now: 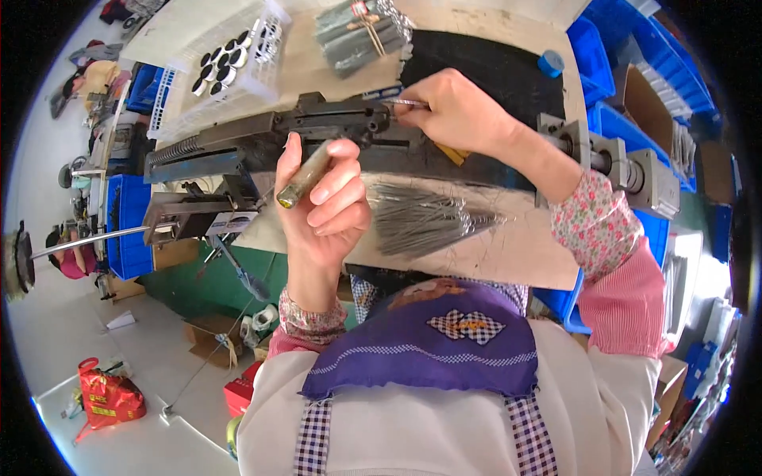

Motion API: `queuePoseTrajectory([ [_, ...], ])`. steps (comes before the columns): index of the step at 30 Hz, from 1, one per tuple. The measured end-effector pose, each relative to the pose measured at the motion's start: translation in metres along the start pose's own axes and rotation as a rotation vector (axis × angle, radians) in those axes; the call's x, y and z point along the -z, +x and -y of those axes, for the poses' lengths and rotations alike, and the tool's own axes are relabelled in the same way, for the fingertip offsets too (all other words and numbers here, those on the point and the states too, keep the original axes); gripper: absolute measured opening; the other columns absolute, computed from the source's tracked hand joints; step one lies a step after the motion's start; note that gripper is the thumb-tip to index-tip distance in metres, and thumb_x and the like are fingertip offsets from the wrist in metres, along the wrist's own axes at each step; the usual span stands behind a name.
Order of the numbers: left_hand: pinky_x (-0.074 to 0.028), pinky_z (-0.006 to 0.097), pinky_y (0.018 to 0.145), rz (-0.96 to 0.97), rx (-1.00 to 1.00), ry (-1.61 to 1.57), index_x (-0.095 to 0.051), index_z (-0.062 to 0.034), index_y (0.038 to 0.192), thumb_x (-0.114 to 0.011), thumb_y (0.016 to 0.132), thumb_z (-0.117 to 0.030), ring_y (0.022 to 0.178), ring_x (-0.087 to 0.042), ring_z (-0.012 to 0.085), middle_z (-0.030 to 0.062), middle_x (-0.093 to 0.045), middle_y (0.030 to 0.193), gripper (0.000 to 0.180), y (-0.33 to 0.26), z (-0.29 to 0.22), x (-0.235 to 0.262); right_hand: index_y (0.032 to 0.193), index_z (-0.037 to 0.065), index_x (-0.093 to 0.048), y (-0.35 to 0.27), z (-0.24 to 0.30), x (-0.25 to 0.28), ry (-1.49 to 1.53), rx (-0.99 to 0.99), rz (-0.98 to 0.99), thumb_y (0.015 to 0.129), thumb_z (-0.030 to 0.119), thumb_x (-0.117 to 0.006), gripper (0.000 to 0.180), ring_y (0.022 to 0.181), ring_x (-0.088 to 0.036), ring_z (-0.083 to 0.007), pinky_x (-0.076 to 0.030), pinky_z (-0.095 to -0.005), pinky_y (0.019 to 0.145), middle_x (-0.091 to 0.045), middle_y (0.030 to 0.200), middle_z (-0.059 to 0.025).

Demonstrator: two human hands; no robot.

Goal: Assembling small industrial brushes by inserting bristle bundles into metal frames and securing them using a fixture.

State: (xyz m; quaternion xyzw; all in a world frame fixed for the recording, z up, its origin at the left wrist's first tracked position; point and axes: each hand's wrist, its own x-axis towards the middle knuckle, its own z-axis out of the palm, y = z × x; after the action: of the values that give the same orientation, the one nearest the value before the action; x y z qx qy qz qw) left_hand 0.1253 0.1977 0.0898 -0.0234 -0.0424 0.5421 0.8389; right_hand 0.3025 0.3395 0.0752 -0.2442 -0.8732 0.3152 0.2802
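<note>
My left hand is closed around a short, thick, greyish-brown cylinder with a yellowish end, which looks like a tool handle; whatever lies beyond the fingers is hidden. Just right of the dark metal bench fixture, the fingertips of my right hand pinch a thin silvery metal rod at the fixture's end. Below that hand, a loose bundle of thin metal wires lies on the tan worktop. A yellow piece shows under the right wrist.
A white basket with black-and-white round parts stands at the back left. Bagged rods lie behind the fixture. On the black mat sits a blue tape roll. Blue bins and a metal cylinder assembly line the right.
</note>
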Motion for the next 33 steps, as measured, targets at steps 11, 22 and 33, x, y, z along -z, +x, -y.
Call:
queuePoseTrajectory([
  [11,-0.046,0.025,0.051,-0.548,-0.289,1.752,-0.043,0.0005,0.108,-0.056,0.088,-0.004,0.063,-0.057,0.0098,0.0021,-0.052,0.078,0.024,0.011,0.028,0.073,0.121,-0.003,-0.051,0.079,-0.045,0.054,0.124,-0.487,0.236,0.094,0.045,-0.045,0.055,0.082,-0.064,-0.0251,-0.058,-0.0359,0.066,-0.057,0.109,-0.0179],
  [22,-0.045,0.025,0.061,-0.48,-0.236,1.583,-0.04,0.0022,0.114,-0.055,0.09,-0.002,0.07,-0.056,0.0089,0.0027,-0.054,0.079,0.029,0.008,0.034,0.084,0.126,-0.003,-0.043,0.177,-0.161,0.008,0.454,-0.954,0.096,0.095,0.051,-0.042,0.062,0.074,-0.062,-0.0389,-0.061,-0.0446,0.056,-0.049,0.111,-0.0253],
  [33,-0.047,0.03,0.059,-0.459,-0.269,1.475,-0.046,0.0017,0.113,-0.06,0.087,-0.009,0.062,-0.061,0.0163,0.0065,-0.059,0.08,0.032,0.009,0.033,0.091,0.122,-0.006,-0.04,0.217,-0.146,-0.045,0.722,-0.993,0.146,0.099,0.044,-0.039,0.054,0.077,-0.064,-0.0391,-0.061,-0.0476,0.065,-0.052,0.102,-0.0254],
])
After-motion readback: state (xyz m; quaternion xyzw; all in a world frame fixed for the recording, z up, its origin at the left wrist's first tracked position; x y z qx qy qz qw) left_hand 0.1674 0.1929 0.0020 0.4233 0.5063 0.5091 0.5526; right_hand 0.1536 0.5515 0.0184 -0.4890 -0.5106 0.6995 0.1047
